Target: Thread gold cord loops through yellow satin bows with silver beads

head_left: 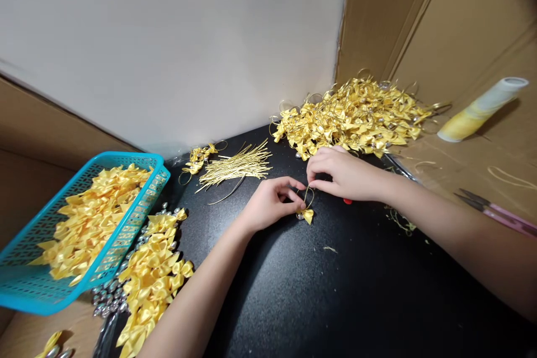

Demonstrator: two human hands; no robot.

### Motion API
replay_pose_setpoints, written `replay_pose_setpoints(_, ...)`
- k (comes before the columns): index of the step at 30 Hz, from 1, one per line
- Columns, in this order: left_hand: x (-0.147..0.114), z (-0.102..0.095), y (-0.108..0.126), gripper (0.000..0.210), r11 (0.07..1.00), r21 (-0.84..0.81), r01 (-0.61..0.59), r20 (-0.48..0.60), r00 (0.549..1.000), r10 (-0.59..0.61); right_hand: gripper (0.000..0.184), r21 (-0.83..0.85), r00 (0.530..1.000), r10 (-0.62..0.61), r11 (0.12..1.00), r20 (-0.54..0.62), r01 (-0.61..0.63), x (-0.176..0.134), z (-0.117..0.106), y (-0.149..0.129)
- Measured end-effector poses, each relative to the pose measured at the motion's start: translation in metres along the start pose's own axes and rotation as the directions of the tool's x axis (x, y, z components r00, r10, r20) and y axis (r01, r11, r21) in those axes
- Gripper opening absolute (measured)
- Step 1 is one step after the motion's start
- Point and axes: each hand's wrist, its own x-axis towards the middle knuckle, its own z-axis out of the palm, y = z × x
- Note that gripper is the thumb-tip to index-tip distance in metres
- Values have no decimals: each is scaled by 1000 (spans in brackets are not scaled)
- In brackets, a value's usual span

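Observation:
My left hand (274, 201) pinches a small yellow satin bow (308, 216) at its top, just above the black tabletop. A silver bell seems to sit beside the bow, partly hidden by my fingertips. From the bow rises a loop of thin gold cord (311, 197). The cord's upper end is between the thumb and fingers of my right hand (331, 173), which are closed. Behind my hands lies a bundle of cut gold cords (237, 165). Beyond my right hand is a large heap of finished-looking bows with cord loops (352, 117).
At left, a blue plastic basket (107, 254) holds yellow bows. More loose bows (155, 268) and silver bells (109, 295) lie beside it. A few looped bows (200, 158) are near the wall. On the right are a thread cone (478, 112) and pink-handled scissors (499, 213) on cardboard.

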Motion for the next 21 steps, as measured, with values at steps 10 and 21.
replay_pose_setpoints(10, 0, 2, 1, 31, 999, 36, -3, 29, 1000, 2, 13, 27, 1000, -14, 1000, -24, 15, 1, 1, 2)
replay_pose_setpoints(21, -1, 3, 3, 24, 999, 32, 23, 26, 999, -24, 11, 19, 998, 54, 998, -44, -53, 1, -3, 8)
